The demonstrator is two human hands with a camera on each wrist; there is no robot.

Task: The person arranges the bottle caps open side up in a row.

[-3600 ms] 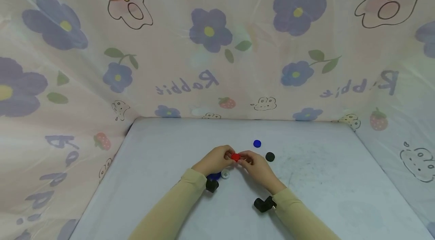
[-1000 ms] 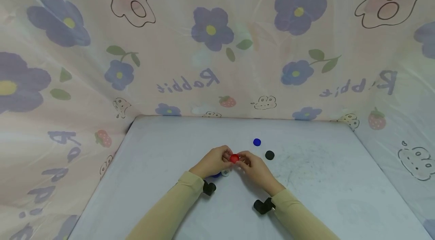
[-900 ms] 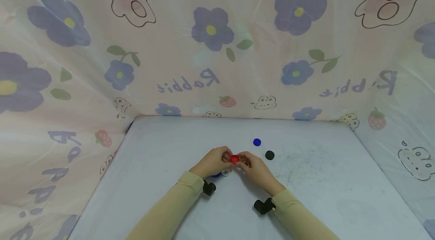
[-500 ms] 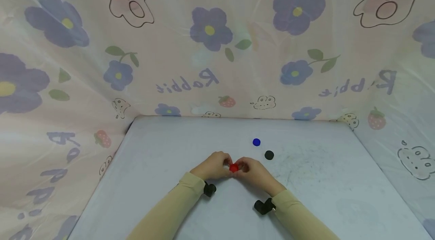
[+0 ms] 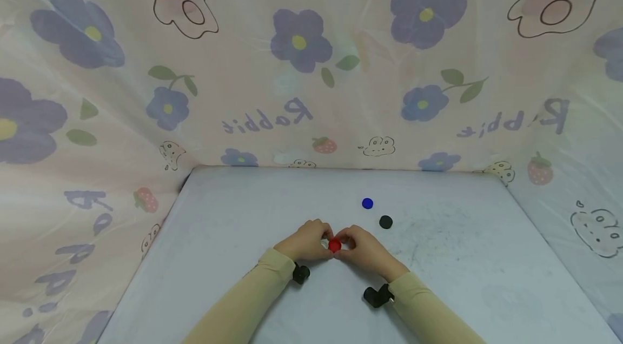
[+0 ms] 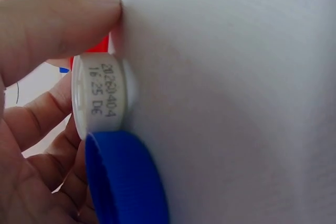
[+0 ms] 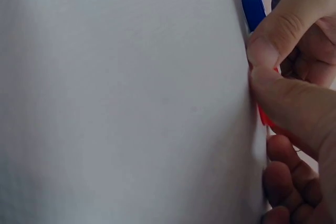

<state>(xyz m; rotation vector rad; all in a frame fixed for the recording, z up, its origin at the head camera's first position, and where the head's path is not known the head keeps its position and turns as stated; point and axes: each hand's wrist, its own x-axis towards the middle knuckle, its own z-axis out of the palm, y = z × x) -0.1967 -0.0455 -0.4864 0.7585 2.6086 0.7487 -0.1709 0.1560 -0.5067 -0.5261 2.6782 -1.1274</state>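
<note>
A red bottle cap (image 5: pixel 334 245) lies low at the table surface between both hands. My left hand (image 5: pixel 305 240) pinches it from the left, with thumb and forefinger bent around its edge. From the right, my right hand (image 5: pixel 365 249) holds the same cap, and the two thumbs meet at its near side. Right beside the red cap, a white cap (image 6: pixel 102 93) with a printed date rests on the table. A ridged blue cap (image 6: pixel 131 177) follows it in the same row. In the head view the left hand hides the blue one.
Farther back on the white table (image 5: pixel 233 209) lie a small blue cap (image 5: pixel 367 203) and a black cap (image 5: pixel 386 222). Black wrist cameras (image 5: pixel 377 296) hang under both sleeves. A patterned curtain (image 5: pixel 360 90) rises along the table's back and sides.
Both hands have brought the red cap nearer to me and down to the table, beside the white cap. The caps at the back stay where they were.
</note>
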